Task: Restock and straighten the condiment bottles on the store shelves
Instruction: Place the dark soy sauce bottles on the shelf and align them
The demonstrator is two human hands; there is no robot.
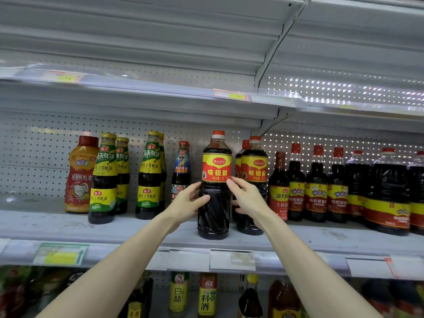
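On the middle shelf, fingers of the left hand wrapped the left side of the soy bottle, thumb laid across its dark ribbed front just below the label. Fingers of the right hand curled round the bottle's right side, tips touching the lower right corner of the red-and-yellow label, the lower fingers reaching in between this bottle and its twin. Both hands gripped the same bottle. It stood upright, base on the shelf near the front edge, orange cap up, label facing out. The twin stood just beside it on the right and slightly further back, with a third of the kind partly hidden behind. Both forearms rose from the bottom of the view to the shelf. Left of the held bottle: a small blue-labelled bottle, then green-labelled oyster sauce bottles in two short files, then an orange squeeze bottle. Right of the twin: a row of dark red-capped bottles, then large jugs at the far right. Price tags sat along the shelf's front rail. Below, yellow-labelled bottles showed on the lower shelf; print on the far bottles was too blurred to read.
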